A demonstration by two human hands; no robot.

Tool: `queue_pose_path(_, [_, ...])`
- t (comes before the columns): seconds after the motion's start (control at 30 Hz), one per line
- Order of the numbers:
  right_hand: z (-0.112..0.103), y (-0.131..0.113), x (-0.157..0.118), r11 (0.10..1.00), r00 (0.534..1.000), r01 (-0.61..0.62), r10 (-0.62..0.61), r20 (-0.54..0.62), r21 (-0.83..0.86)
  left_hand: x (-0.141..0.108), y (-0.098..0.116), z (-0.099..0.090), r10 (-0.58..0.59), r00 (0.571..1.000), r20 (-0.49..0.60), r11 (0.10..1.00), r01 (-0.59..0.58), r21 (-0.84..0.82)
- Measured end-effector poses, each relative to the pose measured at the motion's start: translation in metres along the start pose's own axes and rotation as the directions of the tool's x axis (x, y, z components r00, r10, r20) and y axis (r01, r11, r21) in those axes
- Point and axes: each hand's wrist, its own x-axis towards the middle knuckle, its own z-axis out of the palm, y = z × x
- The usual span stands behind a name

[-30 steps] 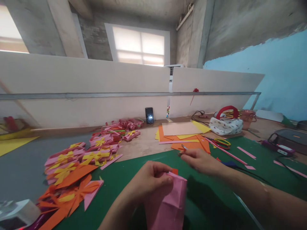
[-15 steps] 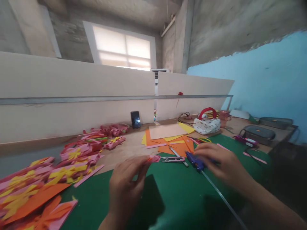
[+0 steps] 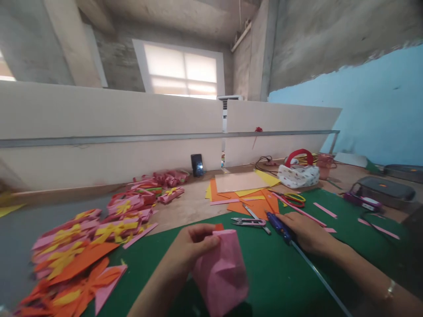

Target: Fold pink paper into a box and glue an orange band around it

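Note:
A folded pink paper piece with a bit of orange at its top edge hangs from my left hand, pinched between thumb and fingers above the green mat. My right hand is closed over the handle of a blue glue gun, its fingertips partly hidden. A long clear glue stick juts from the gun's rear toward the front. Left of the nozzle lie pink-handled thread snips and, under them, a pale pen-like tool.
Pink, yellow and orange paper flower pieces are heaped at left. Orange sheets, scissors and pink strips lie beyond my hands. A phone leans on the partition; a white basket with a red handle stands at back right.
My right hand has come down onto the glue gun's handle. My left hand has turned, so the pink piece now shows its broad face. The view has swung slightly left.

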Motion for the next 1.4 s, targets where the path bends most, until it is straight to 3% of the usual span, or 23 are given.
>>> queue_pose_path(0.1, [-0.002, 0.012, -0.004, 0.989, 0.999, 0.027, -0.021, -0.038, 0.145, 0.003, -0.002, 0.002, -0.004, 1.0, -0.011, 0.997, 0.005, 0.073])
queue_pose_path(0.17, [-0.006, 0.014, -0.009, 0.936, 0.992, 0.013, 0.032, -0.119, 0.353, 0.003, 0.0, 0.006, 0.016, 0.999, -0.042, 0.991, -0.01, 0.135])
queue_pose_path(0.23, [-0.011, 0.004, -0.014, 0.773, 0.976, -0.012, 0.146, -0.16, 0.634, 0.001, 0.003, 0.01, 0.045, 0.995, -0.092, 0.977, -0.025, 0.212])
queue_pose_path(0.3, [-0.015, -0.022, -0.016, 0.489, 0.965, -0.014, 0.236, -0.117, 0.872, 0.0, 0.005, 0.014, 0.061, 0.991, -0.123, 0.965, -0.027, 0.262])
queue_pose_path(0.37, [-0.018, -0.058, -0.016, 0.234, 0.963, -0.044, 0.269, -0.021, 0.971, 0.0, 0.006, 0.015, 0.077, 0.988, -0.136, 0.958, -0.036, 0.285])
queue_pose_path(0.43, [-0.021, -0.094, -0.014, 0.171, 0.959, -0.078, 0.28, 0.027, 0.982, 0.0, 0.004, 0.015, 0.104, 0.986, -0.133, 0.948, -0.058, 0.313])
queue_pose_path(0.47, [-0.023, -0.109, -0.014, 0.225, 0.953, -0.094, 0.301, 0.022, 0.97, 0.001, 0.003, 0.014, 0.119, 0.985, -0.125, 0.941, -0.071, 0.332])
queue_pose_path(0.53, [-0.027, -0.131, -0.012, 0.495, 0.946, -0.084, 0.312, -0.086, 0.865, 0.002, 0.001, 0.012, 0.152, 0.983, -0.102, 0.925, -0.105, 0.365])
queue_pose_path(0.6, [-0.03, -0.138, -0.01, 0.76, 0.962, 0.026, 0.158, -0.223, 0.649, 0.003, 0.0, 0.011, 0.174, 0.981, -0.081, 0.915, -0.131, 0.381])
queue_pose_path(0.67, [-0.03, -0.137, -0.007, 0.877, 0.947, 0.193, -0.05, -0.316, 0.441, 0.003, 0.0, 0.01, 0.182, 0.981, -0.069, 0.913, -0.142, 0.383])
queue_pose_path(0.73, [-0.027, -0.133, -0.005, 0.907, 0.908, 0.286, -0.153, -0.39, 0.31, 0.003, 0.0, 0.011, 0.18, 0.981, -0.065, 0.912, -0.142, 0.386])
queue_pose_path(0.83, [-0.022, -0.128, -0.004, 0.929, 0.879, 0.292, -0.167, -0.447, 0.228, 0.003, 0.001, 0.011, 0.18, 0.981, -0.065, 0.911, -0.142, 0.386])
queue_pose_path(1.4, [-0.013, -0.125, 0.005, 0.94, 0.833, 0.332, -0.252, -0.492, 0.08, 0.003, 0.0, 0.013, 0.191, 0.981, -0.025, 0.926, -0.171, 0.336])
